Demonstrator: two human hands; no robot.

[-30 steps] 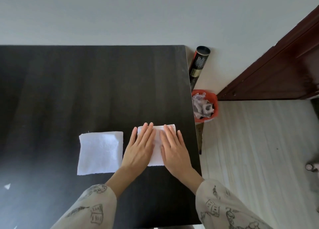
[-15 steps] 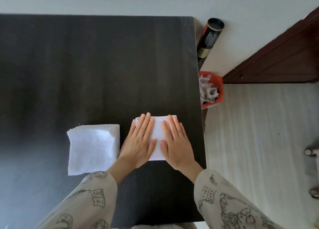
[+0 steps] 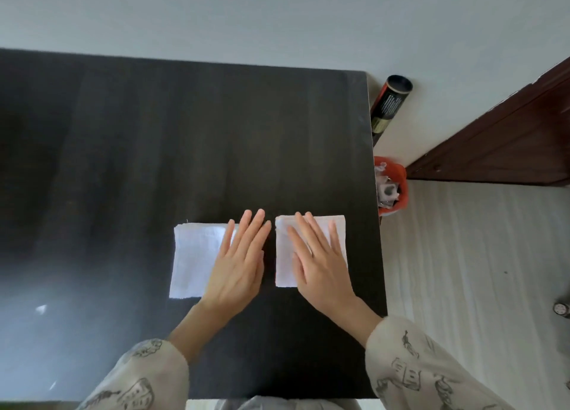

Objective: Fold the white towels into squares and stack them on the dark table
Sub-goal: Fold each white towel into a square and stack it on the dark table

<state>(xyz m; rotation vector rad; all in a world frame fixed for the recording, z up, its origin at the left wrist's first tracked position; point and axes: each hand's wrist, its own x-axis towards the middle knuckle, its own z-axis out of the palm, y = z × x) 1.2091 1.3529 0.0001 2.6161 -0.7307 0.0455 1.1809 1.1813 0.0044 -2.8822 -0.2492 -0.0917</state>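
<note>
Two folded square white cloth towels are laid side by side, slightly apart, near the right edge of the dark wooden table (image 3: 185, 147). The right towel (image 3: 337, 224) is pressed flat by the right hand (image 3: 320, 261), fingers straight and slightly spread. The left towel (image 3: 194, 258) is partly covered by the left hand (image 3: 240, 264), fingers straight and close together.

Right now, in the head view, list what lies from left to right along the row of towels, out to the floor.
Left folded towel → left hand → right folded towel → right hand → dark table edge → red bin on the floor.
</note>
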